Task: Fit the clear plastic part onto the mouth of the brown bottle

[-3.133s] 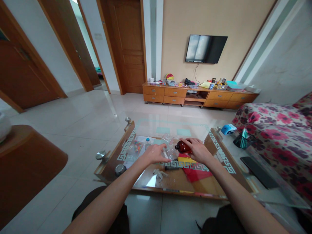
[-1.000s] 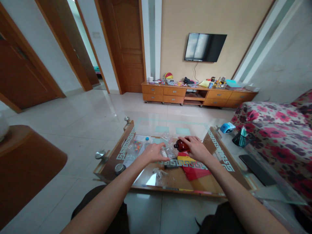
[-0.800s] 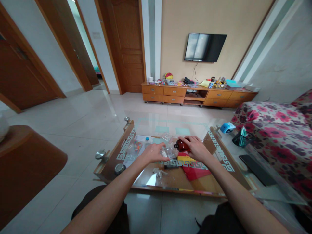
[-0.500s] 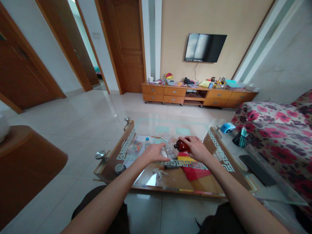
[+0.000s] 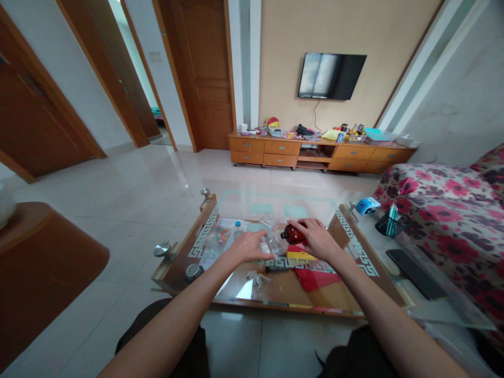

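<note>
My right hand (image 5: pixel 316 237) is wrapped round a dark reddish-brown bottle (image 5: pixel 293 235). The bottle lies tipped nearly level, its open neck pointing left. Just left of that neck, my left hand (image 5: pixel 249 245) curls its thumb and fingers about a clear, see-through container (image 5: pixel 276 245). Its exact shape is hard to make out against the glass table (image 5: pixel 240 286). Whether any liquid runs from the bottle cannot be seen. Beyond my left hand stands a clear bottle with a blue cap (image 5: pixel 237 226).
Under the glass lie a red cloth-like item (image 5: pixel 315 280) and a whitish tangled thing (image 5: pixel 258 278). A pen holder (image 5: pixel 391 226), a blue-and-white item (image 5: pixel 368 206) and a dark phone-like slab (image 5: pixel 415 274) are at the right. A low cabinet (image 5: pixel 281 148) stands against the far wall.
Almost nothing differs. Both hands, the brown bottle and the clear container keep their places, with only a very slight shift of the view.
</note>
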Action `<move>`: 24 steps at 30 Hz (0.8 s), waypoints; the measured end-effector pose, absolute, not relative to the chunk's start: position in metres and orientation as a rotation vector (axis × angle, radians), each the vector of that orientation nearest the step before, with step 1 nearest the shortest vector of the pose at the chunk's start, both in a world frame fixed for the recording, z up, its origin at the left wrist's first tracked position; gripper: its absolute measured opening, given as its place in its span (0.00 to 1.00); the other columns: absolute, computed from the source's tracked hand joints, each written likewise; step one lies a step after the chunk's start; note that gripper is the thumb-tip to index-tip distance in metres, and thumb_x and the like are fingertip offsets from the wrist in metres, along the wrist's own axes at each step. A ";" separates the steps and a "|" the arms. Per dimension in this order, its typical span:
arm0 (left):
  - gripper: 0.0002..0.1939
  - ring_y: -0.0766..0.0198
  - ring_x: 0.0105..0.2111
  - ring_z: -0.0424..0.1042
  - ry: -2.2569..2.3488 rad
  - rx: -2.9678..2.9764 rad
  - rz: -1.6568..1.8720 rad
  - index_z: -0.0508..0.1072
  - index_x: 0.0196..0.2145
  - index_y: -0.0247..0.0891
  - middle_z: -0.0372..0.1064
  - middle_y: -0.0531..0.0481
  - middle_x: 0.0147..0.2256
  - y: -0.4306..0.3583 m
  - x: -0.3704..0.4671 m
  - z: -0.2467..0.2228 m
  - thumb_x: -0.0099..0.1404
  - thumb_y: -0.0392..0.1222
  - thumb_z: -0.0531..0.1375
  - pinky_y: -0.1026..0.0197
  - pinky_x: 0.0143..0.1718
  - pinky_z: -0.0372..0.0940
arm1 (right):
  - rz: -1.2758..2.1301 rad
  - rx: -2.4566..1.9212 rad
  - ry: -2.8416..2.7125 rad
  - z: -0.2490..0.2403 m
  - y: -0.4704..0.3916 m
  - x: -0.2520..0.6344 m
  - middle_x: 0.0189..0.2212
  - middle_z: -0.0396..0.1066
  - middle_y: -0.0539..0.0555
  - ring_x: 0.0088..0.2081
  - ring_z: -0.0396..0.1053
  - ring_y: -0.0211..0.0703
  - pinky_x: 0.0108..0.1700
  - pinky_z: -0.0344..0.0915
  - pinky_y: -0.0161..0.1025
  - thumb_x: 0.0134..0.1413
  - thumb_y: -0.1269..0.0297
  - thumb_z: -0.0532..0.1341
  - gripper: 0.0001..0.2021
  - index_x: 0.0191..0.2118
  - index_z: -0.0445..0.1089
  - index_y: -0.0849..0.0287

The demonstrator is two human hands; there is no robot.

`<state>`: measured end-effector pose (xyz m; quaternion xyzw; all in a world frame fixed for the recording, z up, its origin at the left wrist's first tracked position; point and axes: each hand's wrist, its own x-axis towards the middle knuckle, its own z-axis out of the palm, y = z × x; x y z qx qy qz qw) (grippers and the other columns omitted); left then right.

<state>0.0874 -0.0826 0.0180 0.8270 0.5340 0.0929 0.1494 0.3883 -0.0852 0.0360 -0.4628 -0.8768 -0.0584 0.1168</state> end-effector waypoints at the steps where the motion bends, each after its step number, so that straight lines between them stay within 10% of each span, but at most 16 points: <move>1: 0.43 0.39 0.44 0.79 1.537 2.372 0.268 0.74 0.57 0.46 0.80 0.41 0.40 -0.082 0.087 0.018 0.52 0.73 0.70 0.48 0.43 0.71 | -0.170 -1.354 -2.567 0.037 -0.085 0.388 0.59 0.68 0.62 0.57 0.64 0.63 0.62 0.57 0.58 0.54 0.66 0.68 0.46 0.76 0.50 0.44; 24: 0.41 0.41 0.42 0.80 1.538 2.382 0.264 0.74 0.58 0.47 0.80 0.44 0.37 -0.082 0.087 0.015 0.52 0.72 0.70 0.51 0.41 0.71 | -0.236 -1.352 -2.576 0.034 -0.084 0.389 0.60 0.67 0.60 0.58 0.64 0.60 0.64 0.55 0.57 0.52 0.73 0.65 0.45 0.75 0.53 0.46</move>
